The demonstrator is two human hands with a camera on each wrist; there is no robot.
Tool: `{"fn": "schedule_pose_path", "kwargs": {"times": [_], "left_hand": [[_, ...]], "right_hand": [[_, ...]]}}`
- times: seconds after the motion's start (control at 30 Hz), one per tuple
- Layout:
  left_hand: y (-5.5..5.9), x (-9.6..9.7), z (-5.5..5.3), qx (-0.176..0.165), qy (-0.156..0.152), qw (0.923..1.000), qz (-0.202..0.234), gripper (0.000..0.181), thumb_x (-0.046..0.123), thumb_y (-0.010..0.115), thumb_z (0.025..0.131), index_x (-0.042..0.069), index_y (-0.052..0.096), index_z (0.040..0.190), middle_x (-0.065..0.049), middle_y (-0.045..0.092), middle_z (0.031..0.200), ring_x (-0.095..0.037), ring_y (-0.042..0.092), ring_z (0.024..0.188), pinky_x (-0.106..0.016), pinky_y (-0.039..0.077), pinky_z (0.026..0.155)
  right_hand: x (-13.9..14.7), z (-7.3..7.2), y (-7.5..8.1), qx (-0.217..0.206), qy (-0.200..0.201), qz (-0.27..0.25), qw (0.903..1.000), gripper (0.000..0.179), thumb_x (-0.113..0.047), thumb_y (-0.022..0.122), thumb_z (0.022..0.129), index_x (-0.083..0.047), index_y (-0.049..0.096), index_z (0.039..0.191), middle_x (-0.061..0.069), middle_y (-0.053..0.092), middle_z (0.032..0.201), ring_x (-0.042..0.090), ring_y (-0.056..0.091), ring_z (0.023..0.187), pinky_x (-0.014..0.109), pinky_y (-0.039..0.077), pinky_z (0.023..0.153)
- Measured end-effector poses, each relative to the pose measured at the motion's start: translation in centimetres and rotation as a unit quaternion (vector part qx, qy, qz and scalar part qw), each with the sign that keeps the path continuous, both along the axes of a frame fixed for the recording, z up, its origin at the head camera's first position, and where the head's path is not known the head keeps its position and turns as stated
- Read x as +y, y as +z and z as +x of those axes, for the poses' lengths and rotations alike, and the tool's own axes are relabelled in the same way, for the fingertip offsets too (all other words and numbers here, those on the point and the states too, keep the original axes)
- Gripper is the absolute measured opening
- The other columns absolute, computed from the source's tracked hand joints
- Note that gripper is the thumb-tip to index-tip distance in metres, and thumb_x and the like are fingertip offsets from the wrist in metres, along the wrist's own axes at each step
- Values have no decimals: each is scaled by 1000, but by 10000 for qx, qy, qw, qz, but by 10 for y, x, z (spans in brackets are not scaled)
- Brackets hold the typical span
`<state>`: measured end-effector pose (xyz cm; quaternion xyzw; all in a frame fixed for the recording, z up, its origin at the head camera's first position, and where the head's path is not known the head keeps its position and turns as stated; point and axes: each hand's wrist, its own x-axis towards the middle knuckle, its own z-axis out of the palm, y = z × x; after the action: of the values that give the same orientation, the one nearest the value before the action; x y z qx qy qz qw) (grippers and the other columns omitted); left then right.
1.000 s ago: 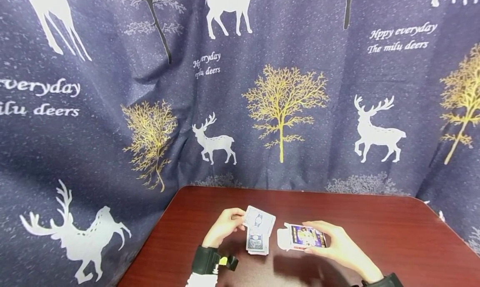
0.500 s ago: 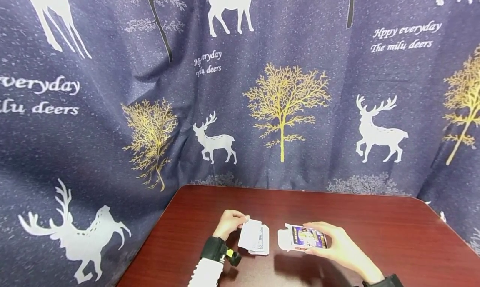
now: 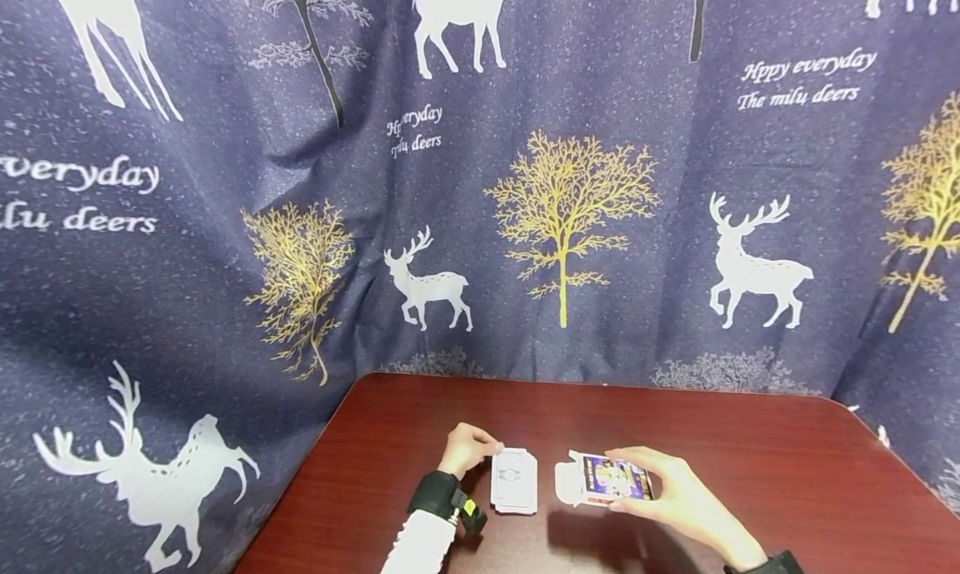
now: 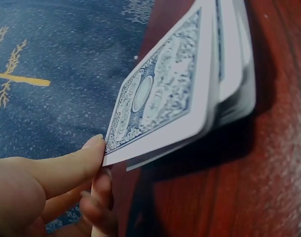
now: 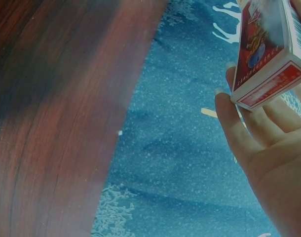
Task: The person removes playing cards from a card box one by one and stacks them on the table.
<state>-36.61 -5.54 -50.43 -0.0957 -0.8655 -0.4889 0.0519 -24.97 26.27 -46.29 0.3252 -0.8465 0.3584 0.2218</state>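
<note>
My left hand (image 3: 467, 451) pinches the corner of a playing card (image 4: 153, 94) between thumb and fingers. That card shows its blue-and-white patterned back and overlaps the stack of playing cards (image 4: 233, 54) in the left wrist view. From the head view, the cards (image 3: 513, 481) look like one nearly squared pile, with my fingertips at its far left corner. My right hand (image 3: 663, 484) grips the card box (image 3: 618, 478) by its long sides, its white flap pointing left toward the pile. In the right wrist view the box (image 5: 266, 54) shows red and white printed faces with a barcode.
Under both hands is a reddish-brown wooden table (image 3: 420, 395). Behind it hangs a dark blue curtain (image 3: 517, 341) printed with deer and trees. On the left wrist, a black strap (image 3: 435, 495) carries a small camera (image 3: 473, 517) close to the pile.
The card in my left hand was angled across the pile, then swung toward the left, and now lines up over the pile. My right hand and the box have barely moved.
</note>
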Motion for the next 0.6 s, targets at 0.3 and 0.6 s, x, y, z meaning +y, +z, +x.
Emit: {"fn": "schedule_pose_path", "kwargs": {"times": [0.3,0.6], "left_hand": [[-12,5,1,196,337,9984,-420,10,15,82,72,6,76,72,-7,72,76,-21,63,75,-35,49,69],[-9,11,0,256,521,9971,-489,12,18,80,75,7,77,76,-6,72,76,-21,63,74,-35,50,67]], "right_hand": [[-1,1,-1,-153,-11,-30,9999,50,-27,84,73,-17,65,118,-4,69,108,0,59,83,17,47,68],[1,-1,-3,-50,16,-144,9999,50,-26,85,72,-17,66,117,-4,70,106,1,61,83,15,46,71]]}}
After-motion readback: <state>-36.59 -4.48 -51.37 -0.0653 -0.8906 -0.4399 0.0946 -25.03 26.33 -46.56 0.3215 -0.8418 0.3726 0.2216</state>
